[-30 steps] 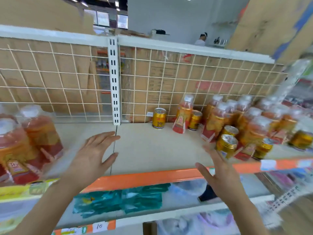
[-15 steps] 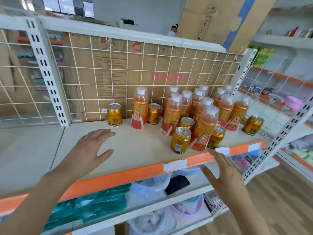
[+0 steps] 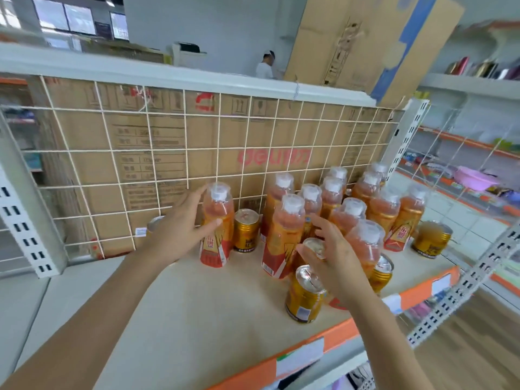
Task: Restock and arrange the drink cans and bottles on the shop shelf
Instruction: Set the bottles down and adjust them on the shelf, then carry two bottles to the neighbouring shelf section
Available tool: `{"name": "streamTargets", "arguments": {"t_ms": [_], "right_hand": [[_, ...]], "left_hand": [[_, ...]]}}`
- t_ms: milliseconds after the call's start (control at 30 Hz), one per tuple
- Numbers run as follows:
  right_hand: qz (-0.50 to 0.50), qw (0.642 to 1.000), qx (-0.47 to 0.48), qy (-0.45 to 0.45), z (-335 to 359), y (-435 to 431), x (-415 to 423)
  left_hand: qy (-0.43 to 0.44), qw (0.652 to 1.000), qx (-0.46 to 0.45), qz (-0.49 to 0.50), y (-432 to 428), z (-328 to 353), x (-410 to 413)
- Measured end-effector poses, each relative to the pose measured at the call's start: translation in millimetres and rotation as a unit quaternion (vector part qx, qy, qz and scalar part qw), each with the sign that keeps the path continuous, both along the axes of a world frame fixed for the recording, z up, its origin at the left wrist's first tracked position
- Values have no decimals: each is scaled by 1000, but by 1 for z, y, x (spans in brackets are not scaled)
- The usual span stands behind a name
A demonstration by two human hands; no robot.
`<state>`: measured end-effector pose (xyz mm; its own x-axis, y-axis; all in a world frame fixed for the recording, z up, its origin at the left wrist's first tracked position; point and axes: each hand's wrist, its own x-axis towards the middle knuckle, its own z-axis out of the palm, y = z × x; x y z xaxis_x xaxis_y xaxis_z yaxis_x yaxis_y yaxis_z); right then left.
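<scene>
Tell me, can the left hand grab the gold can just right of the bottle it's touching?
Probably not straight away. The left hand has thumb and fingers round the bottle, and that bottle stands between it and the can. It would likely have to reach past the bottle.

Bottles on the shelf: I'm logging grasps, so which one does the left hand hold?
The leftmost bottle, standing apart from the cluster beside a gold can; the left hand has its thumb across it.
</scene>
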<state>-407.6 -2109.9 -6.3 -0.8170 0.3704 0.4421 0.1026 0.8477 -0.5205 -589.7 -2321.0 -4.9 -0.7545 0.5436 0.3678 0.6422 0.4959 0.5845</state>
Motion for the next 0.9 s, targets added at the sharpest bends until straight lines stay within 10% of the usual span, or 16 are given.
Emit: {"name": "streamTargets", "arguments": {"t_ms": [467, 900], "right_hand": [[-94, 995, 4, -24, -4, 8, -82], [94, 994, -37, -45, 3, -67, -53]], "left_hand": [[-108, 983, 117, 91, 58, -25, -24], [-149, 978, 123, 83, -37, -26, 64]]}}
